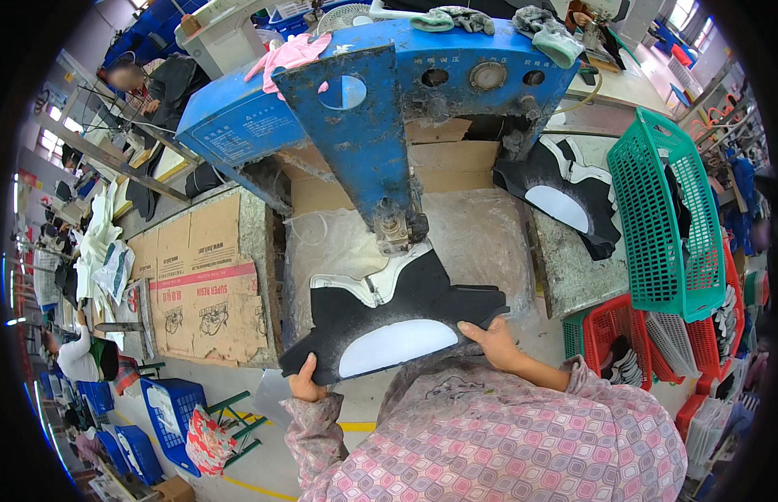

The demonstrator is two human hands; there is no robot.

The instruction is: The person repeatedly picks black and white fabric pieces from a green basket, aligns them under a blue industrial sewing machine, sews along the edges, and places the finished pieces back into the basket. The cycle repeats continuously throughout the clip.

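Observation:
Stretched out between both hands is a flat black piece (322, 314) that looks like a shoe upper, with a white trimmed notch at its far edge and a white half-moon panel on the near side. My left hand (307, 383) pinches its lower left corner, thumb on top and most fingers hidden beneath. At the right corner my right hand (491, 343) grips it the same way. The notch lies right under the metal head (393, 230) of a blue machine arm (355, 125); I cannot tell whether they touch.
Another black-and-white piece (559, 207) lies on the worktop at the right, beside an upright green basket (657, 226). Red baskets (608, 322) stand below it. Flattened cardboard (196, 293) covers the left table. Gloves (456, 18) and pink cloth (290, 57) lie on the blue machine.

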